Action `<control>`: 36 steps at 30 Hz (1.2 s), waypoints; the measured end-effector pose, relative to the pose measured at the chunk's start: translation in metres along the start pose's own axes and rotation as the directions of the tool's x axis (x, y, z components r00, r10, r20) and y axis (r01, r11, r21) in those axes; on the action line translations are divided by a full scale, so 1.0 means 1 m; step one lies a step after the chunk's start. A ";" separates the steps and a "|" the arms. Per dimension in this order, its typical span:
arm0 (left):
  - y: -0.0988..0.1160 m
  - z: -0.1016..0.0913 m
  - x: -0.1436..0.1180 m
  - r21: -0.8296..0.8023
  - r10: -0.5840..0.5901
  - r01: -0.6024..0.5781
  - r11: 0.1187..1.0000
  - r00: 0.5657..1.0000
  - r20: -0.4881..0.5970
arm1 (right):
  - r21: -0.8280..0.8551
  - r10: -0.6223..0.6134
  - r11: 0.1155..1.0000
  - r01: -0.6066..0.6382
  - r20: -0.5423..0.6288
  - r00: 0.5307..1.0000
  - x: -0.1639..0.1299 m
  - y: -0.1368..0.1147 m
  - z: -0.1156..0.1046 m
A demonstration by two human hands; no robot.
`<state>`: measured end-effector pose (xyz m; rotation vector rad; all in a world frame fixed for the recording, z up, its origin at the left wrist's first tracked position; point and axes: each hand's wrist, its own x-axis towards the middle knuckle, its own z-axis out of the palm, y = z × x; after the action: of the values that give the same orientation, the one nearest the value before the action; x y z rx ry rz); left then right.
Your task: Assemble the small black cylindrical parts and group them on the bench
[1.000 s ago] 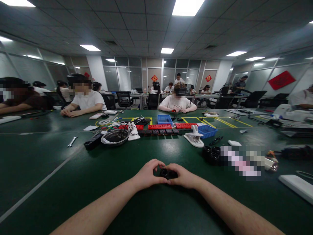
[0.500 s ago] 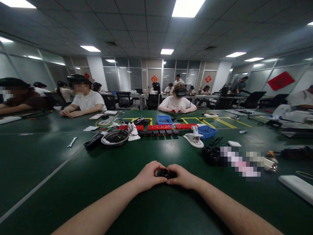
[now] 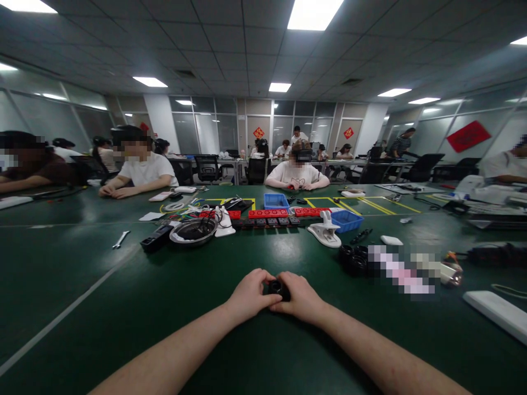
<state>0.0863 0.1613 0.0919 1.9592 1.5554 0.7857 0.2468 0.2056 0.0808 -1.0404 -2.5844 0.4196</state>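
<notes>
Black, small & round: a ring-shaped part (image 3: 276,287) sits pinched between both hands, low over the green table (image 3: 102,307), centre of the head view, near the front edge.

Head view, hands: left hand (image 3: 248,296) comes in from the left w/ thumb & fingers curled narrow onto the part's left side. Right hand (image 3: 302,299) mirrors it, fingertips closed on the right side & top. Both forearms rest on or just above the mat. The two hands touch or nearly touch around the part; most of it is hidden, only a dark rim w/ a hole shows. Can't tell if it's one piece or two pressed together.

Step in hand, as a judgement: looks like fitting or twisting work on the part, two-handed, mid-way; what follows prob. calls for a firm, even pinch from both sides w/o letting it slip.

Head view, surroundings: more black rings (image 3: 354,259) lie well apart to the right, just beside a blurred patch. Farther back: white clamp-like tool (image 3: 325,231), blue tray (image 3: 348,220), row of red & black blocks (image 3: 269,216), round metal dish (image 3: 193,230), small wrench (image 3: 121,238) off to the left. A white flat item (image 3: 496,312) lies at far right. Other people sit across & at the sides, their hands on their own work.
</notes>
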 end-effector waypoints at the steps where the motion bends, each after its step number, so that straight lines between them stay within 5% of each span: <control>1: -0.001 -0.002 0.001 -0.035 0.013 -0.011 0.999 0.999 0.043 | 0.044 -0.043 0.998 0.041 0.028 0.999 0.000 0.002 -0.002; 7: -0.006 -0.007 0.003 -0.102 0.077 -0.064 0.993 0.989 0.126 | 0.224 -0.211 0.960 0.166 0.194 0.958 0.003 0.019 -0.013; 25: -0.005 -0.005 0.002 -0.093 0.058 -0.047 0.995 0.990 0.128 | 0.235 -0.127 0.968 0.083 0.181 0.975 0.005 0.018 -0.009; 36: 0.005 0.009 -0.005 0.065 -0.006 0.010 0.998 0.998 -0.069 | -0.059 0.033 0.998 -0.028 0.085 0.996 0.002 0.009 0.003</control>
<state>0.0950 0.1552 0.0883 1.9900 1.6478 0.8168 0.2495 0.2131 0.0753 -1.1053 -2.6740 0.4081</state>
